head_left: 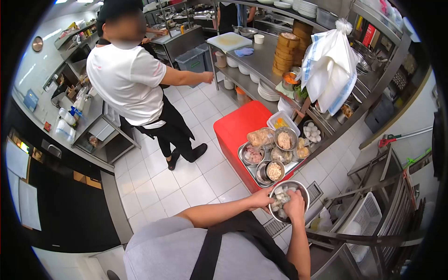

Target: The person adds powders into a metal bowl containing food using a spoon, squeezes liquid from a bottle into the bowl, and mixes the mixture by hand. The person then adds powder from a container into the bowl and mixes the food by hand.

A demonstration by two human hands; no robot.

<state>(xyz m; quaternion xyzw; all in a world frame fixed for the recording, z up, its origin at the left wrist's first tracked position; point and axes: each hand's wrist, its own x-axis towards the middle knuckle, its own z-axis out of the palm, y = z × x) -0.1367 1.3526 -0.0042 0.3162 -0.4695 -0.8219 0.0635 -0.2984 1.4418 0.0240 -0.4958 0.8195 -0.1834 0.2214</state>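
A round metal bowl (305, 190) with greyish-white chunks (280, 204) in it is in front of me, just off the near corner of a red box. My left hand (260, 199) is closed on the bowl's left rim. My right hand (294, 205) reaches into the bowl from the right, its fingers bent down among the chunks; the fingertips are partly hidden, so what they pinch is unclear. Just beyond the bowl, a metal container of pale pieces (274, 171) stands on a metal tray (261, 183).
The red box (233, 135) carries the tray, with several bowls and bags of food. A metal shelf unit (261, 60) with bamboo steamers (284, 53) is beyond. A co-worker in a white shirt (126, 74) stands at left, one arm stretched out. Dish racks (368, 214) are at right.
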